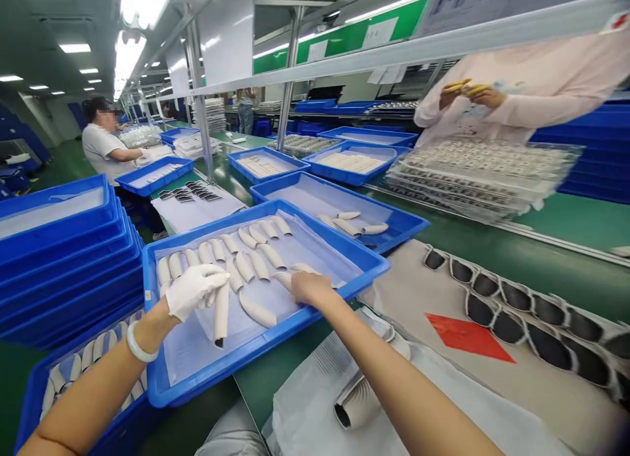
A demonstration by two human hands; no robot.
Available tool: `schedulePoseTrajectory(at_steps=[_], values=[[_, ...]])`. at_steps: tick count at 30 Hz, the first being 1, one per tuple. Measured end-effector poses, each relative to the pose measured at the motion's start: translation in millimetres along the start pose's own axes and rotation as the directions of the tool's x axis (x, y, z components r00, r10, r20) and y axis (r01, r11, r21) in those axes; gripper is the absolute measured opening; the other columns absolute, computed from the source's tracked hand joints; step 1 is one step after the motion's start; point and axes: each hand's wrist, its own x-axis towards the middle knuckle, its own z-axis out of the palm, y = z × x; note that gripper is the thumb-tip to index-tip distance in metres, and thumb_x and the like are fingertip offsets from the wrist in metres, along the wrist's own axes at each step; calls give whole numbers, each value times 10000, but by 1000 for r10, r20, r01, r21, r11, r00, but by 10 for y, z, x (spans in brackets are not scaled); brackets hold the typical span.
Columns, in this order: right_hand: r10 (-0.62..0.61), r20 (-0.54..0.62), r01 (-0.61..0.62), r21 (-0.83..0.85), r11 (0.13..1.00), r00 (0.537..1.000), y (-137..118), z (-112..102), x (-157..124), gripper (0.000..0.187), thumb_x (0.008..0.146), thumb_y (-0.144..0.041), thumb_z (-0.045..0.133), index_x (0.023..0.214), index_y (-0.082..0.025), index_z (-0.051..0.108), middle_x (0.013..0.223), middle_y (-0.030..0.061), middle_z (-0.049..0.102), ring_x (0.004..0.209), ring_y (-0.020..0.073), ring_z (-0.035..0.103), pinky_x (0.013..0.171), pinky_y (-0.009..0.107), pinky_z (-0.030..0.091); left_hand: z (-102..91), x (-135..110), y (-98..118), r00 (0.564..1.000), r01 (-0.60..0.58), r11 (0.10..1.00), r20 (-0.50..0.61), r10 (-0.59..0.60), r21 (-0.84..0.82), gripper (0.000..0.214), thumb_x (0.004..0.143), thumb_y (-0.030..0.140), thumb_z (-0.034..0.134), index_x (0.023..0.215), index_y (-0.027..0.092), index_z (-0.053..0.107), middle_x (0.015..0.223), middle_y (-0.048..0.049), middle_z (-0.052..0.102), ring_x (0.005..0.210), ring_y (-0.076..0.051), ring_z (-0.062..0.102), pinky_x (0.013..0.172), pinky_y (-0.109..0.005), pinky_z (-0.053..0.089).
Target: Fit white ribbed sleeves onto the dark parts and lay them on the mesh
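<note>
My left hand [197, 290], in a white glove, pinches the upper end of a white curved shell [222, 315] with a dark opening at its lower end. The shell hangs over a blue tray [365, 267] lined with white sheet. My bare right hand [311, 287] is over the tray's right part, fingers closed around a ribbed white shell [283, 280]; the fingertips are partly hidden. Rows of similar shells [245, 267] lie in the tray, and a ribbed shell [258, 310] rests between my hands.
Blue trays [63, 272] are stacked at left, above a tray of shells [101, 344]. At right are dark-lensed pieces [509, 328], a red card [470, 338] and a larger ribbed shell [361, 403] on white sheeting. Two co-workers [522, 88] [105, 138] are across and farther left.
</note>
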Motion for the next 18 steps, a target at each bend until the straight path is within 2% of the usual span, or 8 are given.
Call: schedulePoseTrajectory(at_steps=[4,7,9,10,12,14,16,18], values=[[39,-77,-37,22,999,996,-106,-119,-238,284,907,-269,559,1151,-123,565,1176,116,587,1037,242,591,884,454,485,104,-171,9,1000,-21,998,-11,20,-66,324,794,457,572,708,145,574,414,42,463,344,-49,344,384,-193,226],[17,-138,-2,104,995,990,-132,-239,-578,287,912,-216,510,1158,-71,539,1159,181,594,1071,285,585,909,440,465,182,-321,32,1000,-19,990,-9,18,-140,348,796,474,580,861,134,619,419,56,462,347,-47,338,384,-186,231],[-32,-134,65,254,965,991,-105,-265,-871,309,913,-271,493,1177,-112,523,1115,150,634,1013,257,622,857,366,502,255,-426,31,1000,1,979,17,3,-204,392,787,485,596,944,127,634,408,65,450,337,-45,323,371,-182,223],[-60,-116,103,402,910,991,-83,-252,-1030,319,907,-314,494,1175,-146,523,1078,122,658,968,237,644,825,337,521,303,-475,24,1000,12,973,30,-5,-232,403,784,487,602,962,127,638,404,67,447,335,-44,324,366,-179,223],[-77,-53,88,804,588,996,-38,-183,-1357,383,852,-411,550,1153,-176,537,1022,107,681,892,246,672,805,361,538,426,-559,-4,998,36,965,51,-23,-260,407,781,490,608,968,130,646,403,64,453,334,-44,337,358,-174,226],[-61,56,-40,971,235,997,-16,-86,-1671,468,762,-502,636,1092,-176,578,996,116,684,828,263,681,796,407,541,575,-616,-45,996,57,966,75,-40,-252,405,779,490,611,971,135,656,406,58,463,334,-47,354,349,-171,227],[-58,172,-170,984,48,983,-26,4,-1943,520,686,-542,701,1037,-168,617,975,114,683,791,254,676,788,418,542,733,-644,-96,993,72,971,106,-49,-226,408,777,487,612,982,138,662,413,53,476,332,-48,360,340,-168,223],[-72,241,-246,967,-69,968,-52,74,-2152,525,657,-531,732,1020,-163,641,963,102,682,794,235,663,781,403,545,881,-648,-149,990,78,974,135,-50,-212,403,779,482,612,985,139,662,418,54,481,327,-43,352,336,-163,216]])
